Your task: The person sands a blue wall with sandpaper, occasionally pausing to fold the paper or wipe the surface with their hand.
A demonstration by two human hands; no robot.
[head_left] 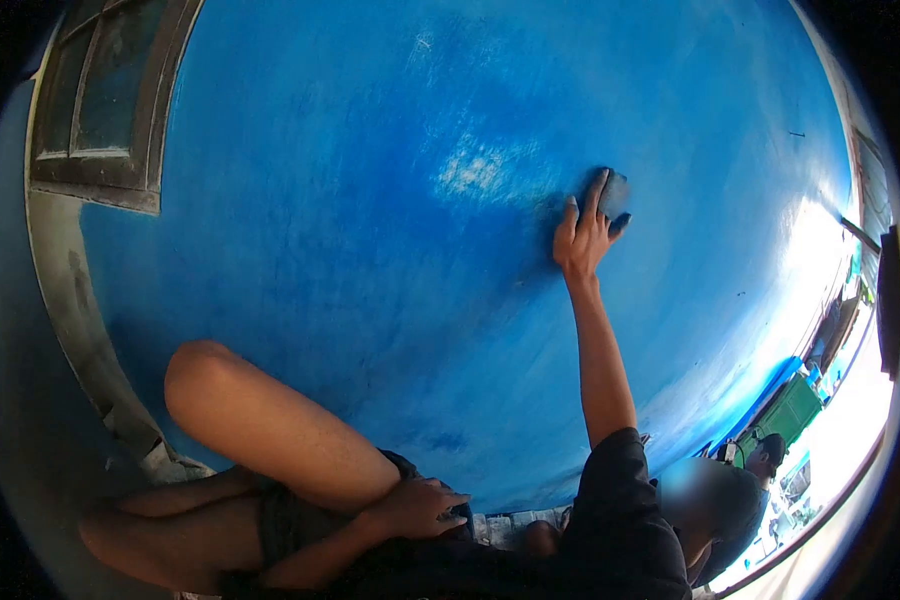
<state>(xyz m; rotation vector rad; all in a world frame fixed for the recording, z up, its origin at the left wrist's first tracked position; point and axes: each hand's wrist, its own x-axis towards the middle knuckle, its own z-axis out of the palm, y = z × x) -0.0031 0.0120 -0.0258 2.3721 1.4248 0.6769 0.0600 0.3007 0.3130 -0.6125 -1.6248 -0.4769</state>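
Note:
My right hand (584, 240) is raised against a blue painted wall (370, 200), its fingers over a small grey piece of sandpaper (615, 190) that lies flat on the surface. Dark smudges cover those fingertips. Left of this hand, a shiny pale patch shows on the paint. Low in the view, my left hand (422, 507) rests at my lap beside the raised thigh, fingers slightly bent and a little apart, with dark tips. Nothing can be made out in it.
A wooden-framed window (105, 100) is at the upper left. My bent legs (280, 430) fill the lower left. Close by on the lower right is another person (715, 505), with one more person (767, 455) behind, near a green panel (785, 410). Bright daylight enters at right.

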